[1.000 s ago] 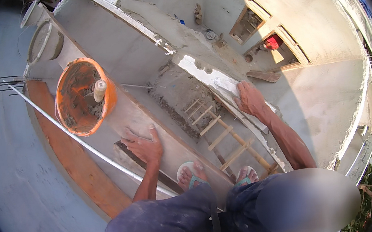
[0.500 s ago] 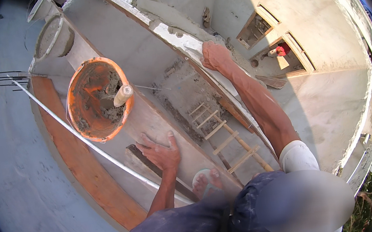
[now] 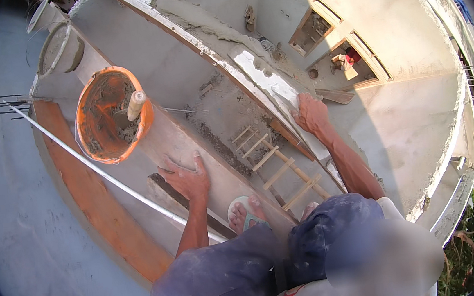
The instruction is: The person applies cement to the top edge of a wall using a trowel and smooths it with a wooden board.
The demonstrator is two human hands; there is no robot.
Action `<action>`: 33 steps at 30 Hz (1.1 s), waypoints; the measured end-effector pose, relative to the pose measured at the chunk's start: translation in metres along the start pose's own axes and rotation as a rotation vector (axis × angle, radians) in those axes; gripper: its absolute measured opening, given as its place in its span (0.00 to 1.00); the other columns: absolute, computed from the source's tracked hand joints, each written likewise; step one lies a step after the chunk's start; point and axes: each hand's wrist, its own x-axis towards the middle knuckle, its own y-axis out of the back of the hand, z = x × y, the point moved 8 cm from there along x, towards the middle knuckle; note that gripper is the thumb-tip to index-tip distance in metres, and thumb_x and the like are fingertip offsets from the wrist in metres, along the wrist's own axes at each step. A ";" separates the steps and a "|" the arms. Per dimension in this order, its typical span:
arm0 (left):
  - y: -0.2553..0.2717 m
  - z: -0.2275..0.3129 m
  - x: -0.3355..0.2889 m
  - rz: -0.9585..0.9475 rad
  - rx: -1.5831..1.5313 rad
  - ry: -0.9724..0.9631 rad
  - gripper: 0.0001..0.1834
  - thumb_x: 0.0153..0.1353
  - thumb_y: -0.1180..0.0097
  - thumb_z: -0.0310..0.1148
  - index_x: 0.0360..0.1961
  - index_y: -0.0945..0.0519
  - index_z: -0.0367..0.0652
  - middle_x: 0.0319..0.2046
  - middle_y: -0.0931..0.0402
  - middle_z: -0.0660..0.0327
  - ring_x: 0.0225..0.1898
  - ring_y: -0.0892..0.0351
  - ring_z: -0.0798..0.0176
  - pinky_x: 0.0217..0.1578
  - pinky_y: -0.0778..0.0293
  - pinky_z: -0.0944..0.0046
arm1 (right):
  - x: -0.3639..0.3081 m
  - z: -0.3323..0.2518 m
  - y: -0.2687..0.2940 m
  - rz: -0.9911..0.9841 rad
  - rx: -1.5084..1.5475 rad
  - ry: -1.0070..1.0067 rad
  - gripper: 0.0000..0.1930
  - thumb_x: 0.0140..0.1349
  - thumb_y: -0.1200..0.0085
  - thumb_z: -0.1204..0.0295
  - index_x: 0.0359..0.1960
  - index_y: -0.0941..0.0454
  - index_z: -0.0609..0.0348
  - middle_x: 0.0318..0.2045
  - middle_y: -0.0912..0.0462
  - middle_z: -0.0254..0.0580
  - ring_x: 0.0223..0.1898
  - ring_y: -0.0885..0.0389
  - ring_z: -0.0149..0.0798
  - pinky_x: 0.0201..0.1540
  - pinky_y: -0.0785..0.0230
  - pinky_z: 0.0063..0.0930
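One wide plank point(image 3: 190, 147), open drop along its right edge; one ladder point(image 3: 274, 170) below. One orange bucket point(image 3: 109, 117) at far end. Left hand point(image 3: 187, 180) spread flat on plank; right hand point(image 3: 310, 113) gripping wet ledge point(image 3: 264, 80).

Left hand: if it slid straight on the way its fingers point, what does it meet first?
Probably the orange bucket. The left hand lies flat on the plank with fingers toward the upper left, where the bucket stands on that plank. Depth is unclear; the line may pass just beside its base.
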 end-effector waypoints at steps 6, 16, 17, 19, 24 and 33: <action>-0.008 -0.004 0.000 0.027 0.002 -0.026 0.51 0.63 0.45 0.58 0.73 0.49 0.32 0.67 0.54 0.21 0.68 0.48 0.23 0.68 0.49 0.37 | -0.109 0.076 -0.008 -0.036 -0.053 -0.039 0.22 0.62 0.42 0.56 0.45 0.30 0.62 0.42 0.23 0.55 0.41 0.19 0.58 0.41 0.26 0.49; -0.004 0.004 -0.001 0.021 0.011 -0.007 0.49 0.64 0.45 0.59 0.73 0.48 0.36 0.67 0.51 0.28 0.67 0.43 0.28 0.66 0.42 0.38 | -0.374 0.253 -0.024 -0.220 -0.032 -0.418 0.27 0.58 0.37 0.59 0.51 0.30 0.67 0.42 0.22 0.60 0.44 0.21 0.63 0.46 0.29 0.52; -0.006 0.004 -0.001 0.031 0.044 -0.010 0.49 0.64 0.45 0.59 0.73 0.48 0.36 0.68 0.51 0.28 0.67 0.43 0.29 0.66 0.42 0.39 | -0.407 0.275 -0.028 -0.249 -0.026 -0.504 0.28 0.57 0.36 0.59 0.51 0.30 0.67 0.43 0.21 0.61 0.45 0.21 0.63 0.48 0.29 0.52; -0.007 0.001 0.000 0.056 0.080 -0.020 0.48 0.65 0.47 0.59 0.73 0.47 0.35 0.67 0.51 0.27 0.66 0.42 0.27 0.64 0.40 0.38 | -0.452 0.300 -0.025 -0.232 -0.002 -0.622 0.29 0.56 0.35 0.60 0.52 0.30 0.67 0.43 0.21 0.62 0.46 0.21 0.64 0.50 0.28 0.51; -0.010 0.000 -0.002 0.038 0.137 -0.010 0.46 0.66 0.48 0.59 0.73 0.48 0.38 0.66 0.49 0.29 0.64 0.39 0.29 0.62 0.35 0.38 | -0.500 0.315 -0.019 -0.099 0.049 -0.754 0.28 0.55 0.34 0.61 0.51 0.29 0.66 0.44 0.20 0.62 0.48 0.21 0.64 0.51 0.28 0.50; -0.010 -0.003 0.000 0.068 0.134 -0.031 0.45 0.66 0.49 0.59 0.71 0.45 0.34 0.61 0.43 0.33 0.61 0.36 0.32 0.59 0.33 0.41 | -0.403 0.279 -0.034 -0.110 0.113 -0.641 0.27 0.59 0.40 0.56 0.51 0.30 0.63 0.43 0.21 0.61 0.44 0.20 0.62 0.48 0.28 0.52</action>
